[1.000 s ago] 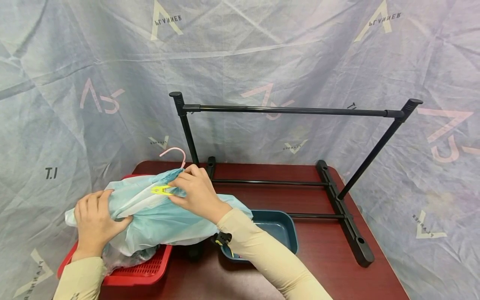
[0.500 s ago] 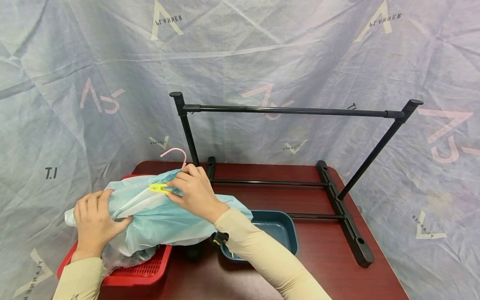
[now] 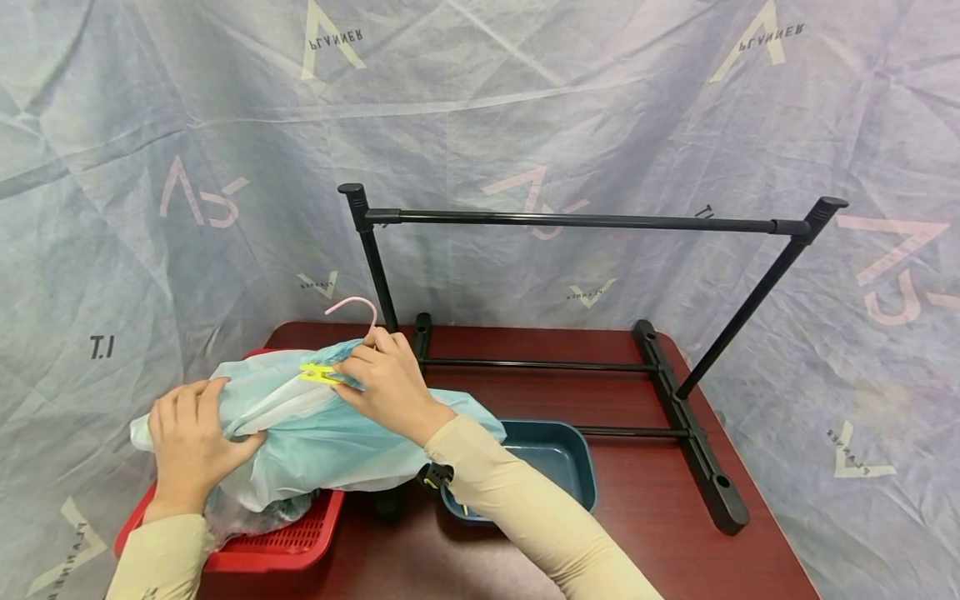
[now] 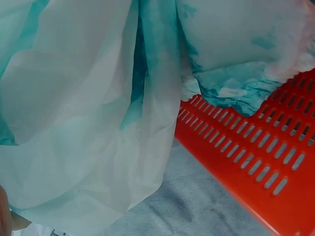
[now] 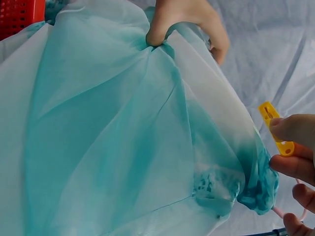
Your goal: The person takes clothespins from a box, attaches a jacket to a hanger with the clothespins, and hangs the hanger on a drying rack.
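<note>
A pale blue and white garment [image 3: 330,454] is stretched between my two hands, over a red basket [image 3: 300,546]. My left hand [image 3: 191,442] grips its left part, the thumb pressing into a fold, as the right wrist view also shows. My right hand [image 3: 393,387] pinches a yellow clothespin [image 5: 275,129] between thumb and finger, beside the garment's gathered blue edge [image 5: 261,189]. From behind those fingers rises the pink hook of a hanger [image 3: 356,300]; the rest of the hanger is mostly hidden. Whether the clothespin touches the cloth I cannot tell.
A black rack [image 3: 585,220] with a high crossbar stands on the dark red table [image 3: 712,567]. Under my right forearm sits a blue tray [image 3: 555,458], partly covered. A clear plastic bag [image 3: 258,517] and more cloth [image 4: 236,81] lie in the basket.
My right hand has shifted slightly up and left with the clothespin. The hanger's hook has moved a little right. My left hand holds its place.
</note>
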Demonstrator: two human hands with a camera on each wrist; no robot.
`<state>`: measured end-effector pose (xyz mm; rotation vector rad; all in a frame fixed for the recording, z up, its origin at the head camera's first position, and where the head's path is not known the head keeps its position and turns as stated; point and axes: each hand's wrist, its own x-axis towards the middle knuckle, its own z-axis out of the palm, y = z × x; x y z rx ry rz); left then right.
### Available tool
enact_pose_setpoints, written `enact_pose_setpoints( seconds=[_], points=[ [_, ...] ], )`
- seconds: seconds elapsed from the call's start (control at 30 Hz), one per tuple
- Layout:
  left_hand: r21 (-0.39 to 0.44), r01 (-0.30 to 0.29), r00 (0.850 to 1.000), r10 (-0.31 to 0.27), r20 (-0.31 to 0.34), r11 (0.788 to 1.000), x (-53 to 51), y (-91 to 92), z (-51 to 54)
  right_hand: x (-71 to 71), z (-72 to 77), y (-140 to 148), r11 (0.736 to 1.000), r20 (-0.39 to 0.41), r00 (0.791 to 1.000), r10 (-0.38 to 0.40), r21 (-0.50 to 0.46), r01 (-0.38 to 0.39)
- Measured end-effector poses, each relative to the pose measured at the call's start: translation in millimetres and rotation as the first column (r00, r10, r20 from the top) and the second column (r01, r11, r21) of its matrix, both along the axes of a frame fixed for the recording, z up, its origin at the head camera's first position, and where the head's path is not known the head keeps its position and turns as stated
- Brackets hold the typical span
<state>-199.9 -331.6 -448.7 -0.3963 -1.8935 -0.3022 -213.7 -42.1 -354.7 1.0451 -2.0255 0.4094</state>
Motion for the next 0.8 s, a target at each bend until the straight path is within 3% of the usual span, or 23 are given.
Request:
enact_pose_setpoints(
  seconds=[0.57,0.8],
  points=[
    [-0.012,0.007,1.0,-0.007,-0.025,1.0,-2.7,8.8,7.8,-0.9,-0.4,4,0.999,-0.003,0.999,-0.039,0.033,0.039],
    [-0.016,0.007,1.0,-0.007,-0.001,1.0,-2.1,10.7,9.3,-1.0,0.0,5,0.997,-0.002,0.998,-0.068,0.046,0.068]
  ],
)
